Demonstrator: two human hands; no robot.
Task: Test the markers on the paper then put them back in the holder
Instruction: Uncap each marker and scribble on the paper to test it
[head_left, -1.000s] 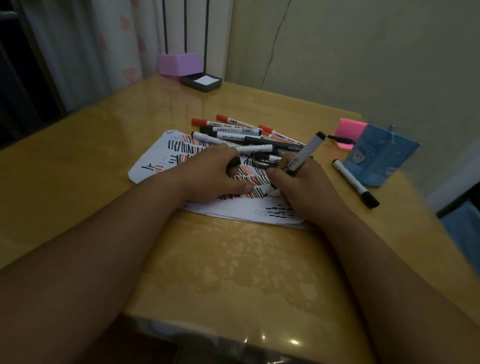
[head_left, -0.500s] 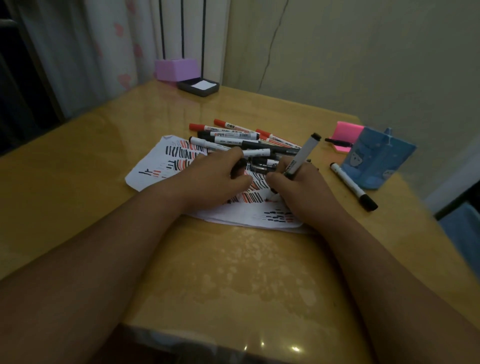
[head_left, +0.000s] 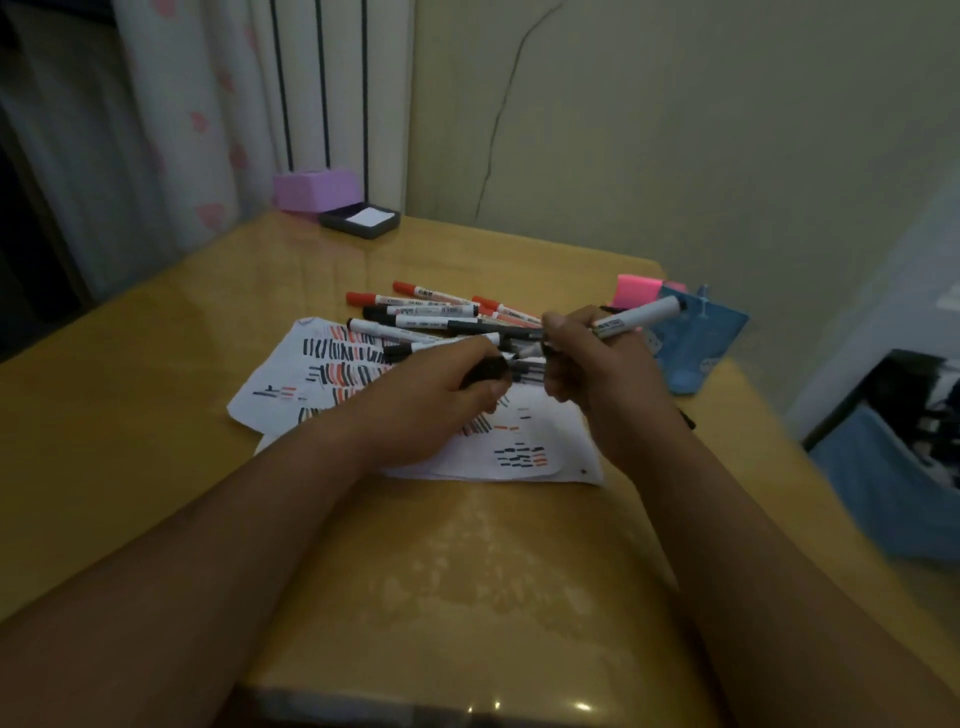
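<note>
The right hand (head_left: 597, 374) grips a white marker (head_left: 636, 317), fingers curled round its barrel. The left hand (head_left: 441, 400) pinches a black cap (head_left: 485, 370) just beside the marker's near end, prob. to close it. The paper (head_left: 524, 447) under the hands has many black & red strokes, so testing seems far along. A pile of markers (head_left: 426, 312) lies at the paper's far edge, outside the blue holder (head_left: 696, 348): putting back is mostly left.

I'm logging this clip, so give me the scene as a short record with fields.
left hand: grips a dark cap
right hand: holds a white marker by its barrel
paper: on the table, marked with black and red strokes
loose markers: piled at the paper's far edge
holder: blue, right of the pile, partly behind the held marker
</note>
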